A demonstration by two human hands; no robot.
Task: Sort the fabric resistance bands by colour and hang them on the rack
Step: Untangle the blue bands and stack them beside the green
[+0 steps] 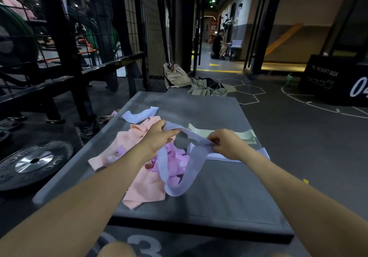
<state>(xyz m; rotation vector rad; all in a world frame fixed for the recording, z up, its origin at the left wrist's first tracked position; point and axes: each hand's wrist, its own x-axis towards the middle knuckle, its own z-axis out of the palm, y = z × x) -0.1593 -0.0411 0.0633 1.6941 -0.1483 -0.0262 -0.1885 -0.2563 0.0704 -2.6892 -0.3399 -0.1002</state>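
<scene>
Sorting is under way: left hand [158, 135] and right hand [224, 144] each pinch one lavender band [186, 169] above the worktop [219, 187]. Next, probably lay it on the lavender pile [264, 153] just beside the right hand.

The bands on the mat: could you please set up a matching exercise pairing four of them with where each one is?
Bands:
1. Held lavender band
2. Green bands
3. Peach bands
4. Pink bands

Places:
A. Stacked at the mat's far right
B. Spread under the left hand
C. Stretched between the left hand and right hand
D. Heaped inside the hanging loop

Pairs: 1-C, 2-A, 3-B, 4-D
</scene>
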